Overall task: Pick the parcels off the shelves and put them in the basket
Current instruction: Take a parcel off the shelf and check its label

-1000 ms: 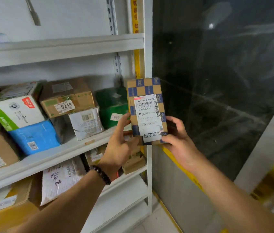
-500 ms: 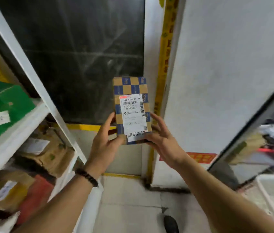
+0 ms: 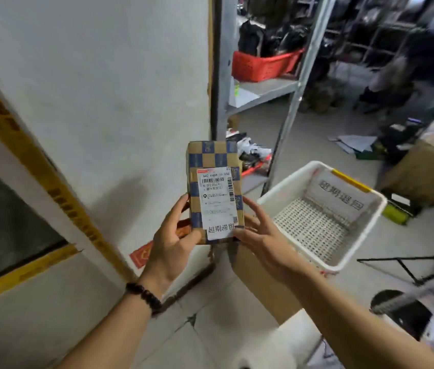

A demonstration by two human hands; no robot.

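Swings away from shelves to face basket (image 3: 287,182). Grips parcel (image 3: 216,193) low with left hand (image 3: 173,243), steadies its right edge with spread-fingered right hand (image 3: 261,235); holds it upright, just left of basket rim. Leaves, likely, only the drop.

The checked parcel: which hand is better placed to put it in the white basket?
Right, probably. The white basket stands to the right of the checked parcel, close beside the right hand. The left hand grips the parcel but would have to cross over.
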